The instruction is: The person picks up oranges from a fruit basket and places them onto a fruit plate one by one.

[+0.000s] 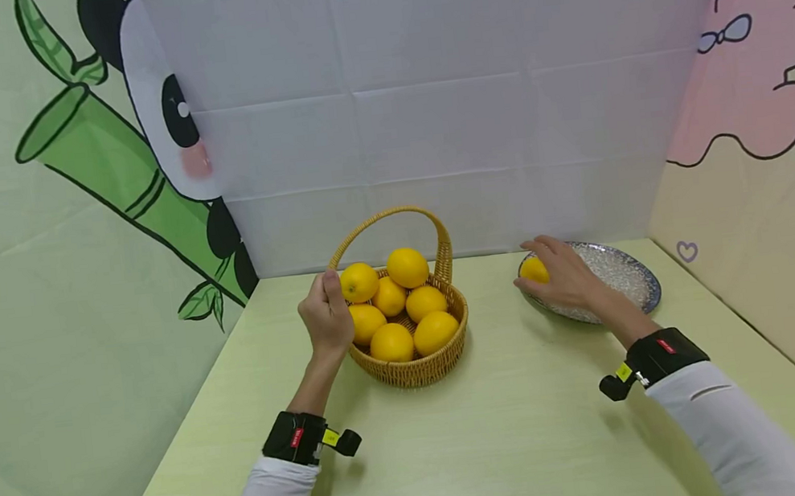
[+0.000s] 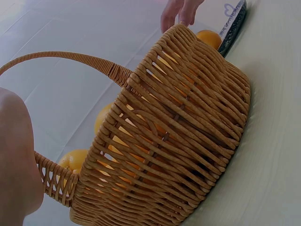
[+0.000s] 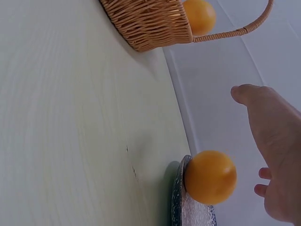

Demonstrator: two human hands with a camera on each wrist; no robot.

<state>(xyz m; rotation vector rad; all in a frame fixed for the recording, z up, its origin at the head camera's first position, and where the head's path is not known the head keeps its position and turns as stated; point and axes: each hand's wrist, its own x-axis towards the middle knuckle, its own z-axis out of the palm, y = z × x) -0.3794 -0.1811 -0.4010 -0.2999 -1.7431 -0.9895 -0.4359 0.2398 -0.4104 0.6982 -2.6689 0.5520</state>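
Note:
My left hand (image 1: 325, 319) grips the near-left part of the handle of a wicker basket (image 1: 410, 372), its thumb pointing up. Several yellow lemons (image 1: 435, 333) fill the basket, which stands on the table. To the right, my right hand (image 1: 566, 277) hovers over the left edge of an oval plate (image 1: 614, 274). A single lemon (image 1: 534, 269) sits at that edge, between thumb and fingers in the head view. The right wrist view shows space between this lemon (image 3: 210, 177) and the spread thumb of the right hand (image 3: 277, 141).
The pale table (image 1: 462, 451) runs back to a white cloth wall (image 1: 442, 114). A panda and bamboo drawing covers the left wall (image 1: 31, 359); a pink bear is drawn on the right. Bare tabletop lies between basket and plate.

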